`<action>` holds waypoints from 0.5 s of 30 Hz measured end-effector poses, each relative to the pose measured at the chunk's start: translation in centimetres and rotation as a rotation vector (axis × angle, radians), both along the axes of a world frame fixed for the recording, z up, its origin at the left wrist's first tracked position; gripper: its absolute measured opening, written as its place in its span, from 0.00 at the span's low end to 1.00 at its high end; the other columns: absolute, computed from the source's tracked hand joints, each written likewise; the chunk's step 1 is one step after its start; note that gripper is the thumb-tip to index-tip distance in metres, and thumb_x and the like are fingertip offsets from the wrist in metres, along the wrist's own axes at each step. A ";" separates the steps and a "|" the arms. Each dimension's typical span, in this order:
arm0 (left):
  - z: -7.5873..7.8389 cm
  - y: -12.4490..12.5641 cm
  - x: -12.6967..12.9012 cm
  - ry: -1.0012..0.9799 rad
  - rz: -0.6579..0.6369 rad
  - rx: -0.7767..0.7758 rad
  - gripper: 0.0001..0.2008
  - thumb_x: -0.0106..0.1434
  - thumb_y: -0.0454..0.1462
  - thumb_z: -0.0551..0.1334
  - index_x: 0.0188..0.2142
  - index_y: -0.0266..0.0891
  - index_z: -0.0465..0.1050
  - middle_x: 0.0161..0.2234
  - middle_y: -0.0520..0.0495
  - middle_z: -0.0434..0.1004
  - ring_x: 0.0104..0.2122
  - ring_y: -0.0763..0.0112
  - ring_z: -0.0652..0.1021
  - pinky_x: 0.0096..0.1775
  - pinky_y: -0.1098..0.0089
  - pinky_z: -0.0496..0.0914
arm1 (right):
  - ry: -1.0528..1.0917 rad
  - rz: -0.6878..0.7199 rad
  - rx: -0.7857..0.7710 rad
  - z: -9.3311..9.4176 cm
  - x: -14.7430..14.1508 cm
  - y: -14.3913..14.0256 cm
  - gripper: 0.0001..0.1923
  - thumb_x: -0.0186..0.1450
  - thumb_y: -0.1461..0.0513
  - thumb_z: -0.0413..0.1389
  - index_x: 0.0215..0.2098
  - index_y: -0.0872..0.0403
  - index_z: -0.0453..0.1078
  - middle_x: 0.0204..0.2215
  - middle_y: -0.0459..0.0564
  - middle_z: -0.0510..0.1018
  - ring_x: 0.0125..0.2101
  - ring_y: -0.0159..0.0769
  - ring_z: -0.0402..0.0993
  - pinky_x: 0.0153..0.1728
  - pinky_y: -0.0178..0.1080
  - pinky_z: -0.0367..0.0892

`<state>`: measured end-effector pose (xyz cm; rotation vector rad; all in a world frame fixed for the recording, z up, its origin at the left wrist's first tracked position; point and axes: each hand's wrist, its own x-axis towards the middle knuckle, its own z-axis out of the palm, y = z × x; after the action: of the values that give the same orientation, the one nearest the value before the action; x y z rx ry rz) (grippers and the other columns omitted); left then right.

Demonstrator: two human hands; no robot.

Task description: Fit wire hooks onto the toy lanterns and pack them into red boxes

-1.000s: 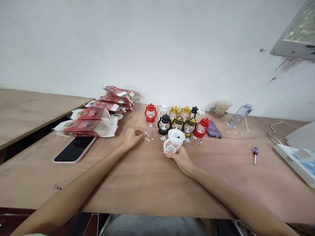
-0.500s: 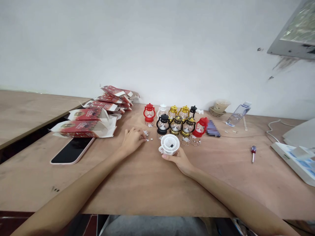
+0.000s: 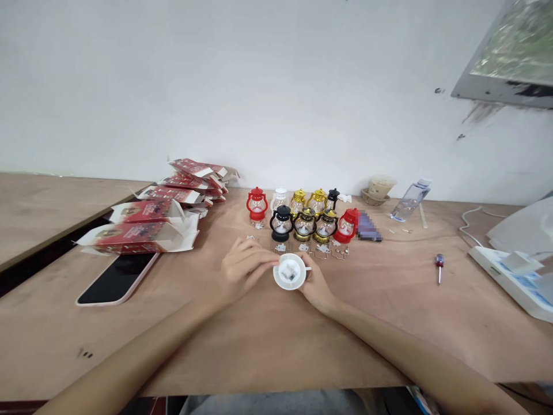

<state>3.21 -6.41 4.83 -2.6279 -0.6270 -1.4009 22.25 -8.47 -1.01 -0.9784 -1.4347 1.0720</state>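
My right hand (image 3: 317,288) is wrapped round a small white lantern (image 3: 289,272), its round base turned up towards me. Inside the open base sit pale parts and a small dark piece. At the left rim of that base, the fingertips of my left hand (image 3: 244,266) are pressed together; whatever they hold is too small to make out. Just beyond both hands stand several small lanterns, among them a black lantern (image 3: 282,223) and a red lantern (image 3: 258,204). Thin wire pieces and small white bits (image 3: 322,249) lie in front of them.
Red printed boxes (image 3: 138,235) are piled at the left, partly over a phone (image 3: 116,279). To the right lie a screwdriver (image 3: 439,268) and a power strip (image 3: 510,276). A tilted bottle (image 3: 410,200) and a cup (image 3: 380,189) stand near the wall.
My left hand has moved right, from the small bits on the table to the white lantern. The lantern has turned in my right hand, so its base faces me more.
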 end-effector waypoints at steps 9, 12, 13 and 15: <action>-1.2 -1.0 0.4 -0.015 -0.060 0.062 0.07 0.64 0.36 0.58 0.40 0.47 0.73 0.32 0.52 0.77 0.31 0.74 0.71 0.34 0.69 0.61 | -0.003 0.004 0.017 0.4 0.0 -0.3 0.16 0.49 0.60 0.63 0.33 0.52 0.63 0.29 0.42 0.71 0.30 0.32 0.65 0.32 0.34 0.60; -1.4 -1.1 0.5 -0.010 -0.060 0.051 0.07 0.64 0.35 0.59 0.40 0.48 0.73 0.31 0.52 0.77 0.29 0.74 0.69 0.32 0.69 0.59 | -0.003 0.019 0.030 0.5 0.0 -0.4 0.15 0.50 0.61 0.62 0.34 0.52 0.64 0.31 0.43 0.73 0.31 0.32 0.66 0.33 0.34 0.61; -1.5 -1.1 0.5 -0.011 -0.057 0.056 0.07 0.64 0.36 0.58 0.40 0.48 0.73 0.31 0.53 0.78 0.28 0.74 0.69 0.31 0.69 0.59 | -0.001 0.017 0.034 0.5 0.0 -0.4 0.15 0.50 0.62 0.62 0.34 0.52 0.63 0.31 0.43 0.73 0.31 0.33 0.66 0.33 0.34 0.61; -1.6 -1.1 0.5 -0.016 -0.038 0.082 0.08 0.65 0.37 0.57 0.40 0.50 0.73 0.30 0.53 0.78 0.28 0.74 0.69 0.32 0.69 0.59 | -0.004 0.003 0.042 0.5 0.0 -0.4 0.14 0.50 0.62 0.61 0.34 0.51 0.63 0.32 0.43 0.73 0.31 0.33 0.67 0.33 0.34 0.61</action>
<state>3.74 -7.51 3.20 -2.5811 -0.5129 -1.4268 22.26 -8.88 -0.49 -0.9495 -1.4566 1.0391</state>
